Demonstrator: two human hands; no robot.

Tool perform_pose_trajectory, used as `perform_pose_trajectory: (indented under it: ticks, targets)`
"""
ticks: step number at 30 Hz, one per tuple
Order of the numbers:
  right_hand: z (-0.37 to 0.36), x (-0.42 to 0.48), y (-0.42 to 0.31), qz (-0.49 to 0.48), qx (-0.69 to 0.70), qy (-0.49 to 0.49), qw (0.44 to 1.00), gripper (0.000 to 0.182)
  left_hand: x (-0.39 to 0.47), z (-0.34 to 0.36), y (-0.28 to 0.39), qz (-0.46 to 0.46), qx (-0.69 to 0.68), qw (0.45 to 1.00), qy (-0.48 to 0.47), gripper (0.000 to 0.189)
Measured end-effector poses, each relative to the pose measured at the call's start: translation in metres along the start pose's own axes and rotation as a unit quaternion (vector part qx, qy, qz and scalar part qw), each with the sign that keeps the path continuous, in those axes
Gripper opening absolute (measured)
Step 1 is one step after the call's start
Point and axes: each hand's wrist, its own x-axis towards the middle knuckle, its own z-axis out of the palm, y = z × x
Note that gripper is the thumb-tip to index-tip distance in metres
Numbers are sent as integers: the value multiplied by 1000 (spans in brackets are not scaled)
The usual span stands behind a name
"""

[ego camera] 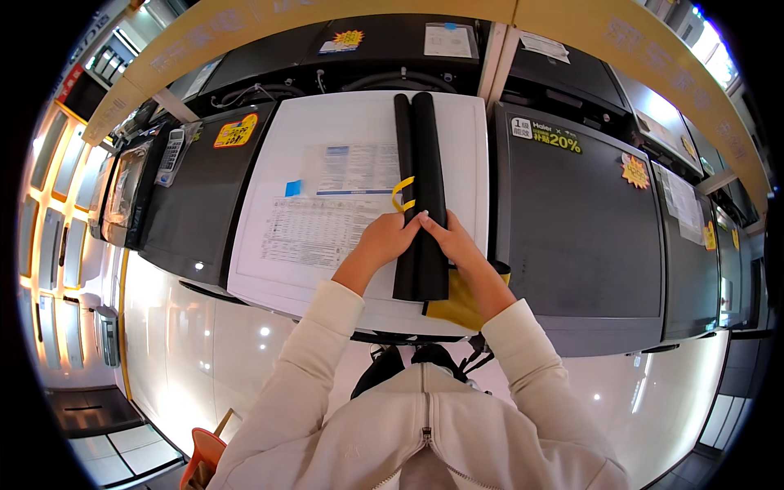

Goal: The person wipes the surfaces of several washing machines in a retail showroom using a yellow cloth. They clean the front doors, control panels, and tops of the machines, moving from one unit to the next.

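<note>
Both hands are on a black sheet (430,153) rolled in from two sides into a pair of parallel tubes. It lies lengthwise on a white appliance top (349,116). My left hand (386,237) grips its left side and my right hand (456,239) its right side. The thumbs meet over the middle; most of the fingers are hidden. A yellow strap (398,197) loops out from the left tube just beyond my left hand. Beneath my right forearm, a yellow cloth (462,300) with dark edging hangs over the front edge.
Printed sheets (318,229) and a blue tab (293,188) are on the white top. Dark grey appliances stand left (190,184) and right (582,239), bearing price stickers. A calculator (171,150) lies far left. A tan signboard (367,9) crosses the back. An orange stool or chair (205,450) stands behind left.
</note>
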Motion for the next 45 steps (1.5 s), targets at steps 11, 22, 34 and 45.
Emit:
perform_pose_trajectory:
  ticks: [11,22,34,45]
  targets:
    - [-88,-43,-22,-76,141,131,978,73,16,41,105,140,26,989,32,60]
    - [-219,-76,-7,-44,-1,178,983,78,44,165,171,107,16,994,-22,77]
    - [-190,-100,-11,-229,-504,480,681,42,42,146,135,249,68,958,122,55]
    - [-23,-50,-3,-327,-440,176,818,39,-7,-62,-136,33,219,931,291,64]
